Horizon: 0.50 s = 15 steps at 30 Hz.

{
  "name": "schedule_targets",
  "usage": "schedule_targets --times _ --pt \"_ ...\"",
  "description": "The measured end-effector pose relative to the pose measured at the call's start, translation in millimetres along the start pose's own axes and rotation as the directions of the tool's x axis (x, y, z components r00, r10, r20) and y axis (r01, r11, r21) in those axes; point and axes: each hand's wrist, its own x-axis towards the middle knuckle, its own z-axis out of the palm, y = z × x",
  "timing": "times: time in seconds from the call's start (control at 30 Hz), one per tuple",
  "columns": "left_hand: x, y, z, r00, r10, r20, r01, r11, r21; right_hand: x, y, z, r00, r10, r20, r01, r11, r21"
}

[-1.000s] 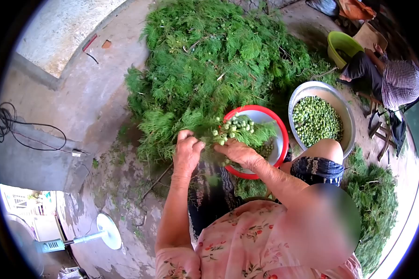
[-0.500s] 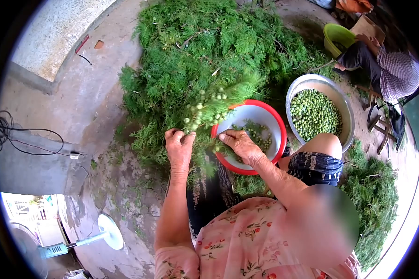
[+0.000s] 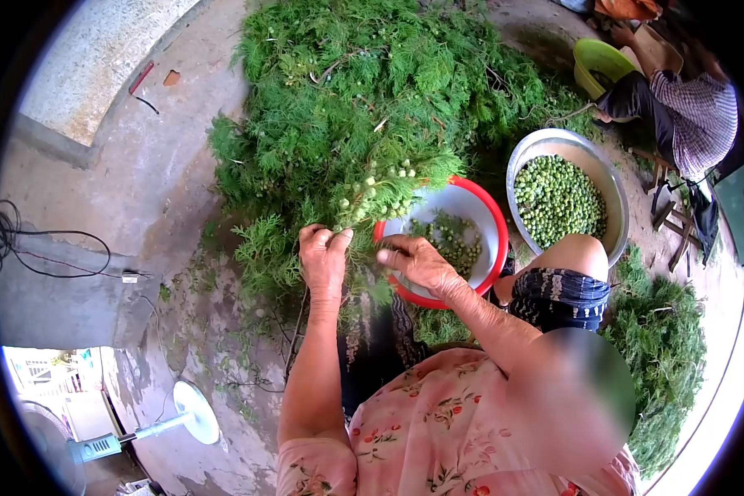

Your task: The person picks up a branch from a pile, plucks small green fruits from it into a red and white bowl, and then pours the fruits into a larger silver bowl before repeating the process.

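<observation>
The berry sprig (image 3: 375,195) is near the middle of the frame. I judge it light, soft and springy, best held by its lower end. There I see the left hand (image 3: 323,258) in a closed grip; the right hand's (image 3: 426,268) grip, by the red-rimmed basin (image 3: 503,231), I cannot tell.

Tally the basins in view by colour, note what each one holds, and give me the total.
Red-rimmed basin: 1, holding some green cones
Silver-grey basin: 1, holding many more green cones
Yellow-green basin: 1, its contents too dark to make out
Total: 3 basins
</observation>
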Motion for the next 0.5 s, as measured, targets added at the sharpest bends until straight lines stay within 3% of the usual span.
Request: schedule_targets --times 0.1,0.13,0.23,0.27,0.37,0.4,0.5 --pt "0 -5 -2 0.998 -0.008 0.055 0.019 0.978 -0.207 5 -1 -3 0.982 0.173 -0.078 -0.117 0.877 0.466" --pt "0 -4 -3 0.997 -0.016 0.076 0.031 0.977 -0.21 -2 -12 -9 0.971 0.196 0.135 -0.225 0.575 0.787" --pt "-3 6 -8 0.992 0.0 0.123 0.036 0.955 -0.296 -5 -15 -19 0.954 0.138 0.267 -0.299 0.518 0.802" --pt "-4 7 -8 0.991 0.032 0.126 0.012 0.942 -0.336 -5 -14 -18 0.961 0.177 0.211 -0.276 0.61 0.743" --pt "-5 6 -7 0.991 0.072 0.116 -0.033 0.95 -0.31 -11 -15 -20 0.937 0.237 0.256 -0.348 0.683 0.642" --pt "-6 7 -4 0.994 0.075 0.078 -0.048 0.952 -0.303 -16 -21 -21 0.924 0.276 0.266 -0.381 0.594 0.708" --pt "-6 7 0 1.0 0.029 0.012 -0.025 0.968 -0.251 -5 32 -7 0.981 0.176 0.081 -0.152 0.435 0.887"
